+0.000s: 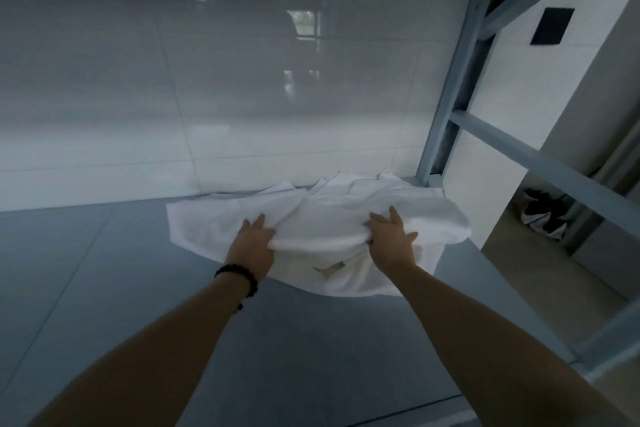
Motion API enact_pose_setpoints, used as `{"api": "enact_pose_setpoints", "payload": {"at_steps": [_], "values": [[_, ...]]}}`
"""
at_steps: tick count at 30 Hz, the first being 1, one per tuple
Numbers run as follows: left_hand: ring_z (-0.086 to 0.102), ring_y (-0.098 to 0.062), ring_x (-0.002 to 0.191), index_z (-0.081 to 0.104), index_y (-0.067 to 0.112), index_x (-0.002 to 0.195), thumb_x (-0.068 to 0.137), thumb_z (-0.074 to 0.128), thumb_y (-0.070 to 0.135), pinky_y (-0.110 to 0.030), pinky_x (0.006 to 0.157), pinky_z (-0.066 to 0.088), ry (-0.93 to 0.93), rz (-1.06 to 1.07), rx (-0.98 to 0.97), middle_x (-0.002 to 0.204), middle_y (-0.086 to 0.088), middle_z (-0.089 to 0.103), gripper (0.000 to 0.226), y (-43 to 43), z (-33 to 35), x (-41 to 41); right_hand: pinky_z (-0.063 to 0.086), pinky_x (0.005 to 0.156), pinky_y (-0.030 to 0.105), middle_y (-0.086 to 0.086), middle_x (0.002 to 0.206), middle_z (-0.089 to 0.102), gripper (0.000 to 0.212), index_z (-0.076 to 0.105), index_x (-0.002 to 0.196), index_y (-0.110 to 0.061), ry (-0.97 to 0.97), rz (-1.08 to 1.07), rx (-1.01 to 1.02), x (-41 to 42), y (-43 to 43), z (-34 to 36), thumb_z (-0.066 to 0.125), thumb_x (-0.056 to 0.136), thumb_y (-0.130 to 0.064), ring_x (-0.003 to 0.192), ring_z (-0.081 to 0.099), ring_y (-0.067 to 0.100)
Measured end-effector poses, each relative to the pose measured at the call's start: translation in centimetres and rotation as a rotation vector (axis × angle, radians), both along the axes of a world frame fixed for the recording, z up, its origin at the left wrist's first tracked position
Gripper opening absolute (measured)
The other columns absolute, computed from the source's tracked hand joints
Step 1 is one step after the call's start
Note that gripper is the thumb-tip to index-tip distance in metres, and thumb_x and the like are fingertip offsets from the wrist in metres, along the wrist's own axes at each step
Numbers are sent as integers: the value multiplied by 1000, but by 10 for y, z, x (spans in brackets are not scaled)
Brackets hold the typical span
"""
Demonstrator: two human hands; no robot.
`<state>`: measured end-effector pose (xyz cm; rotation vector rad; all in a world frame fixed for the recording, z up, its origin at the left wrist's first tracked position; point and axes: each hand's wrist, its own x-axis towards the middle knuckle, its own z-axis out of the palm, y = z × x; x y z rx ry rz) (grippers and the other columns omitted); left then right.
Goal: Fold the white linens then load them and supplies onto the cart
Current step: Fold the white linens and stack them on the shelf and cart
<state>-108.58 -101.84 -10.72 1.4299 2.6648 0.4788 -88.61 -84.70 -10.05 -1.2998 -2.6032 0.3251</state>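
Observation:
A white linen (332,218) lies crumpled on a grey-blue shelf surface (104,270), at its far right end near the wall. A small label shows on its near hanging part. My left hand (254,239) grips the folded near edge of the linen on the left, fingers reaching over the cloth. On the right, my right hand (391,236) holds the same fold, thumb out to the side and fingers lying on top. A black bead bracelet sits on my left wrist.
A glossy white tiled wall (242,97) stands right behind the shelf. Grey-blue metal rack posts and braces (453,90) rise on the right. Beyond them is a beige floor with a dark bag (543,213) against a white wall.

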Motion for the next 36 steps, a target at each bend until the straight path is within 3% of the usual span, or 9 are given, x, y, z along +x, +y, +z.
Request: {"api": "enact_pose_setpoints", "payload": {"at_steps": [3,7,12,15,19,24,31,36], "values": [[30,-34,140,59,6,128,88,48,-2,-34,115,21,-35,1,246,154,-16,30,42,-2,43,0,20,111,65,1,146,46,42,55,131,-16,240,19,-29,-5,2,33,49,92,0,145,18,22],[27,-34,142,56,1,130,85,47,-11,-31,116,19,-48,37,425,153,-17,30,47,-18,100,5,23,116,47,10,138,53,43,59,127,-5,447,93,78,-11,-8,78,49,88,10,139,32,29],[31,-35,140,59,-1,126,84,45,-14,-35,116,24,9,105,533,149,-21,35,47,-67,144,10,24,112,59,5,140,51,47,61,123,-8,528,202,62,-19,-44,125,46,84,14,142,27,25],[33,-34,139,59,-1,126,83,44,-14,-38,115,27,32,158,530,148,-20,37,48,-104,157,4,25,110,61,4,141,51,46,62,122,-8,542,283,36,-29,-74,145,46,84,13,142,25,24],[41,-32,135,61,0,125,83,49,-11,-32,110,33,51,238,487,148,-18,38,45,-154,166,-11,25,112,58,5,141,51,43,61,122,-6,549,364,17,-50,-117,154,47,85,12,142,26,24],[49,-36,127,68,-3,112,79,56,-12,-29,102,37,56,270,458,144,-25,41,36,-219,164,-32,24,114,54,7,140,51,39,62,122,-4,557,418,23,-82,-173,146,49,88,10,140,31,25],[39,-32,136,57,-2,127,83,51,-14,-22,109,26,59,262,423,151,-18,33,47,-311,152,-101,29,111,54,8,141,51,42,60,125,-2,580,378,-22,-146,-269,119,48,87,11,140,31,26],[34,-34,139,56,-4,128,83,46,-19,-13,108,15,89,193,379,149,-22,34,48,-379,144,-160,28,110,54,11,139,52,44,63,121,-4,621,304,-36,-196,-346,99,49,83,13,138,33,30]]}}
